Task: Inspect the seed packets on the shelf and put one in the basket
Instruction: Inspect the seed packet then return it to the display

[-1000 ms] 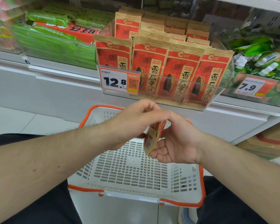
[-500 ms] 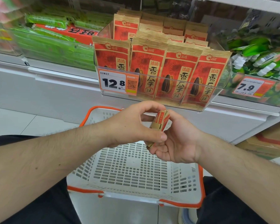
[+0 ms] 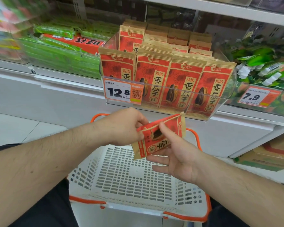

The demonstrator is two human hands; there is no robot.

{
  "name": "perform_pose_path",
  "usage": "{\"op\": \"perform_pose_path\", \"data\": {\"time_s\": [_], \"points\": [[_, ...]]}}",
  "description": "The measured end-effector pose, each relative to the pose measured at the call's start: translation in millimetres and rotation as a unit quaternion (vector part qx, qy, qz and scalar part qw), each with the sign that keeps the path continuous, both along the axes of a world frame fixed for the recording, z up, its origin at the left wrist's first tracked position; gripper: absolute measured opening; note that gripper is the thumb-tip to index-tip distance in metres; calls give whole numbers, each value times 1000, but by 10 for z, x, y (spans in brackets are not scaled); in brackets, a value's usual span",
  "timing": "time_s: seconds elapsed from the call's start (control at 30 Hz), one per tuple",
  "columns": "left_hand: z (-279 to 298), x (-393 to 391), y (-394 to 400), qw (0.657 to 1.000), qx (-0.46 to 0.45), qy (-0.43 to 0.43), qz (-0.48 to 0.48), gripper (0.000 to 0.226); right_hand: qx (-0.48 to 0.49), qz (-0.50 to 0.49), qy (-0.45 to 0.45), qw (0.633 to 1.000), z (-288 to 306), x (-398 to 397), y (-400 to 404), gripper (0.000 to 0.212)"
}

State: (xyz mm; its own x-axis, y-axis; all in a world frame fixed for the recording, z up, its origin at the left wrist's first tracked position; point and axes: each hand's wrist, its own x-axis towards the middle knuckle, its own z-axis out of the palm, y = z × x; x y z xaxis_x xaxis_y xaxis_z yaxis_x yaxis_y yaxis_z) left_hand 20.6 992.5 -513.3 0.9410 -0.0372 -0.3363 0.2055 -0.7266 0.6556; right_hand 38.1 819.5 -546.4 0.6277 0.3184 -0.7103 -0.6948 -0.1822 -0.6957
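Pkt (image 3: 159, 138) now flat, red front up

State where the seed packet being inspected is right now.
In the head view, centre frame: the seed packet is held between the left hand and right hand, above the basket.

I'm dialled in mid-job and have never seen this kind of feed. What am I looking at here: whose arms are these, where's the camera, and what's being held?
There is no machine: these are a person's bare arms, seen from a wide camera worn on the head, looking forward and down. The left hand and right hand both hold one red seed packet, lying sideways with its printed front up, the right thumb on top. Below it stands a white basket with orange trim; nothing shows inside it. Ahead, a clear shelf bin holds rows of upright matching packets, with a price tag reading 12.8. Green packs lie to the left.
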Motion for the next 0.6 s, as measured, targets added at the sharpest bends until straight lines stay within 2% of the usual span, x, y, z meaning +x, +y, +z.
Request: {"op": "perform_pose_path", "data": {"time_s": [0.13, 0.27, 0.37, 0.43, 0.5, 0.53, 0.6], "points": [[14, 84, 232, 994, -98, 29, 34, 30, 32, -24, -41, 998, -14, 13, -50, 48], [59, 128, 371, 984, -171, 24, 42, 35, -11, -36, -218, 975, 56, 40, -73, 24], [148, 150, 406, 967, -251, -8, 44, 35, 13, -82, -329, 941, 294, 126, -62, 7], [255, 165, 407, 948, -308, -56, 63, 31, 56, -110, -361, 924, 483, 191, -33, 7], [374, 182, 403, 927, -340, -124, 99, 20, 101, -134, -356, 919, 672, 253, 11, 11], [423, 192, 413, 922, -329, -170, 117, 14, 123, -147, -345, 919, 768, 285, 37, 12], [497, 240, 469, 909, -244, -304, 149, 10, 166, -180, -317, 916, 953, 369, 98, 12]]}}
